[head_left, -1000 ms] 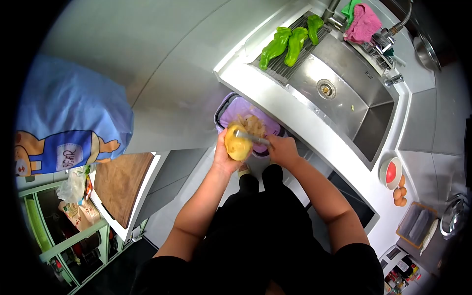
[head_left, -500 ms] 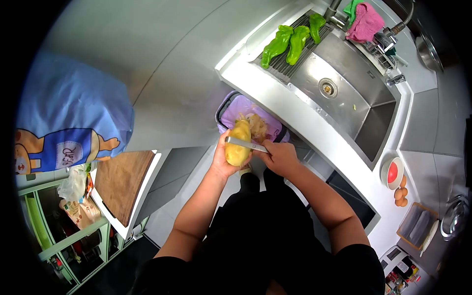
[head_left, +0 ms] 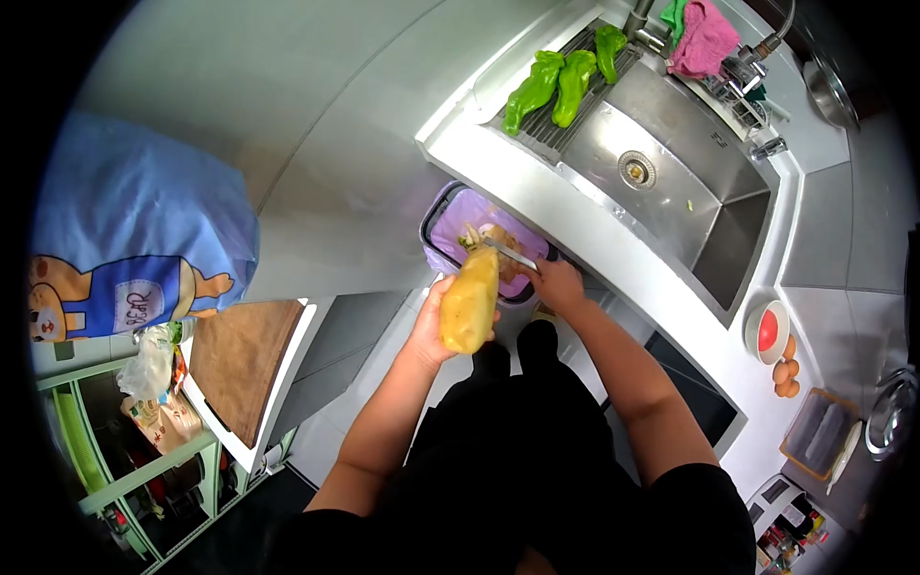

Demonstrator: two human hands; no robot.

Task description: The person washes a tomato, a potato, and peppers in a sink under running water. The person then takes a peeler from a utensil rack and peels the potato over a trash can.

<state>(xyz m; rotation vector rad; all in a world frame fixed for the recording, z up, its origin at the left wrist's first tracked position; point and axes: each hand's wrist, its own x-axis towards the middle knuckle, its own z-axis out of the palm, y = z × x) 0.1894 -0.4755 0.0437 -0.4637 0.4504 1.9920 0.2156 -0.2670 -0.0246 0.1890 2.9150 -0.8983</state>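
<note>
A peeled yellow potato lies in my left hand, whose fingers wrap round its lower part. My right hand grips a metal peeler, its blade end at the potato's top. Beneath both hands is a bin with a purple liner, and peelings lie in it.
Green peppers rest on a rack beside the steel sink. On the right counter are a bowl, eggs and a plastic box. A wooden board and a blue bag are at the left.
The potato has tilted and moved slightly down in my left hand, showing more of its length. My right hand and the peeler have shifted from across the potato to its top end.
</note>
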